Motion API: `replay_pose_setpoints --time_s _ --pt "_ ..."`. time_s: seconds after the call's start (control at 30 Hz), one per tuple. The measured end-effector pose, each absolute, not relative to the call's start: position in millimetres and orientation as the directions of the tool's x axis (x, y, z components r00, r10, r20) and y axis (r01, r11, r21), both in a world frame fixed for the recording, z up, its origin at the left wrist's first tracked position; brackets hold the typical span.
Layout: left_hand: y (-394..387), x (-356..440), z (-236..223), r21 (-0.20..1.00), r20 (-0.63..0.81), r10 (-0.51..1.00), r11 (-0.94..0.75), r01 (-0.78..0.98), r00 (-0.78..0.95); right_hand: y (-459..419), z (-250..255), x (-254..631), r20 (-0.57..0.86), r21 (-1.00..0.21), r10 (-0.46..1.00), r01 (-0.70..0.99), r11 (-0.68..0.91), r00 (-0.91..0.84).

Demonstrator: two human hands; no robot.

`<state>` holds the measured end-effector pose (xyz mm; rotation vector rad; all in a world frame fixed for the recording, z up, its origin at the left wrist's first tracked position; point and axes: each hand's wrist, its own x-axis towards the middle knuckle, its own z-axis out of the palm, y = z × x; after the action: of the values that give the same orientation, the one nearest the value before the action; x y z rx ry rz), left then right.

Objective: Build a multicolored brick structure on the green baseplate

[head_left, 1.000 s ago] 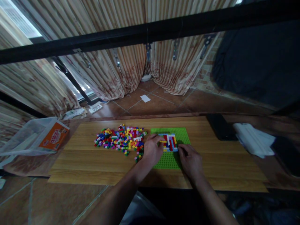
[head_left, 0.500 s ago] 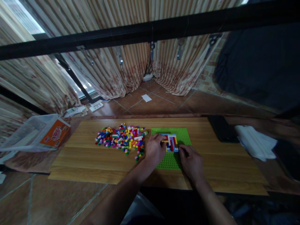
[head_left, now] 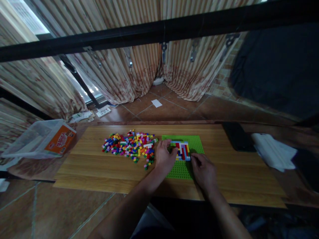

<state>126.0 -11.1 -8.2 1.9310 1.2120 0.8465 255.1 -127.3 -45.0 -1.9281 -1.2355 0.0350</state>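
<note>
A block of bricks in red, white, blue and yellow sits on a green studded baseplate. My left hand is over the baseplate's left part, beside the bricks. Its thumb and forefinger are apart, with nothing visible between them, and the hand covers some of the bricks' left side. At the right edge of the bricks is my right hand, thumb and forefinger curled together. Whatever might be between those fingertips is too small to make out.
Loose coloured bricks lie in a pile left of the baseplate on the wooden table. A clear plastic box with an orange label stands at far left. On the right are a black flat object and white papers.
A yellow brick was in my left fingertips; they have now parted and it no longer shows there. My right hand has stayed beside the bricks. The view has shifted slightly.
</note>
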Motion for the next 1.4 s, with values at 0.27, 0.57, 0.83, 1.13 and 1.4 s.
replay_pose_setpoints --time_s 0.27,0.57,0.83,1.13,1.4 --pt "-8.5 134.2 -7.0 0.856 0.044 0.957 -0.183 0.483 0.286 -127.7 -43.6 255.1 0.399 -0.639 0.761 0.751 -0.169 0.511" --pt "-1.6 139.6 -6.9 0.859 -0.045 0.96 -0.103 0.501 0.276 -128.0 -44.5 255.1 0.386 -0.647 0.759 0.741 -0.182 0.524" --pt "-5.3 137.2 -10.3 0.882 -0.014 0.962 -0.117 0.456 0.274 -128.1 -45.5 255.3 0.385 -0.625 0.766 0.756 -0.195 0.515" --pt "-5.8 101.6 -2.6 0.929 0.139 0.943 -0.23 0.291 0.304 -129.2 -45.1 257.1 0.386 -0.617 0.763 0.76 -0.204 0.518" --pt "-9.5 -8.4 8.0 0.904 0.121 0.965 -0.205 0.376 0.234 -131.7 -47.8 259.9 0.38 -0.61 0.757 0.76 -0.227 0.531"
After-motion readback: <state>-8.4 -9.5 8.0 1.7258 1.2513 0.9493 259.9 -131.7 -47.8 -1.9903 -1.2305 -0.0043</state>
